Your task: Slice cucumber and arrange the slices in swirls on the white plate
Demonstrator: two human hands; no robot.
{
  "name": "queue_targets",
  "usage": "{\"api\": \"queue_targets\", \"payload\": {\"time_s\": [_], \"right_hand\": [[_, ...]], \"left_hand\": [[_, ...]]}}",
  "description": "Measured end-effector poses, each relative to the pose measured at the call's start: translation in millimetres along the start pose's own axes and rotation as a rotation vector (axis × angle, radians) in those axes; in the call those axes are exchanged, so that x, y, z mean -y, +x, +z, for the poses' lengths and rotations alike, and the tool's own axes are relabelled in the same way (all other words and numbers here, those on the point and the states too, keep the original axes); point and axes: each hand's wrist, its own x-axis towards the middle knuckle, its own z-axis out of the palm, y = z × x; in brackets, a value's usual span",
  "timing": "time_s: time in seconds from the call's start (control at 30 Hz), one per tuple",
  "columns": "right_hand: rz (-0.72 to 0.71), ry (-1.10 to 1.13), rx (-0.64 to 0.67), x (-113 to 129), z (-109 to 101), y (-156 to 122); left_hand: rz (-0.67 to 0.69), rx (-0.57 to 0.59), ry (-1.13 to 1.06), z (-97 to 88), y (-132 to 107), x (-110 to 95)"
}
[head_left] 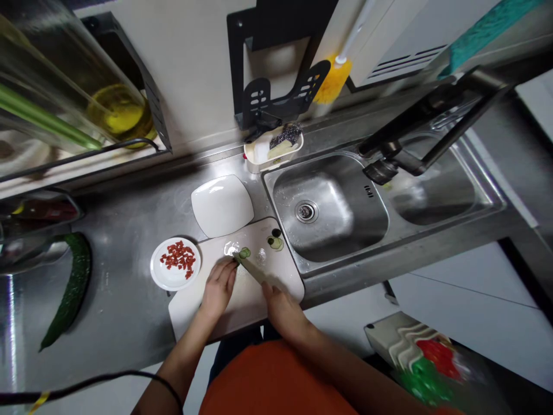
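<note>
My right hand (283, 308) grips a kitchen knife (251, 270), its blade pointing left and away over the white cutting board (246, 314). Curled fingers of my left hand (219, 286) hold a small piece of cucumber (236, 261) against the board, close to the knife tip; most of that piece is hidden. Thin cucumber slices (245, 252) lie just beyond the blade. More cut cucumber pieces (275, 242), some with dark skin, rest near the board's right edge.
Left of the board stands a white plate (154, 270) of diced red pieces; behind is a square white plate (222, 204). A whole cucumber (71, 291) lies far left. The steel sink (332, 202) with a black faucet (384, 164) borders the board's right. A black cable (108, 377) crosses lower left.
</note>
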Motion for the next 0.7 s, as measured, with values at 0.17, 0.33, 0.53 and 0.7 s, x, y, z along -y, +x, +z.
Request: {"api": "queue_targets", "payload": {"time_s": [0.17, 0.33, 0.53, 0.7], "right_hand": [[0.021, -0.042, 0.009, 4, -13, -12], [0.022, -0.078, 0.064, 13, -28, -29], [0.042, -0.041, 0.114, 15, -32, -38], [0.052, -0.044, 0.118, 17, -37, -40]], "left_hand": [[-0.008, 0.004, -0.001, -0.5, -1, 0], [0.001, -0.013, 0.010, -0.2, -1, 0], [-0.004, -0.026, 0.006, 0.6, -1, 0], [-0.018, -0.014, 0.005, 0.2, -1, -1]]}}
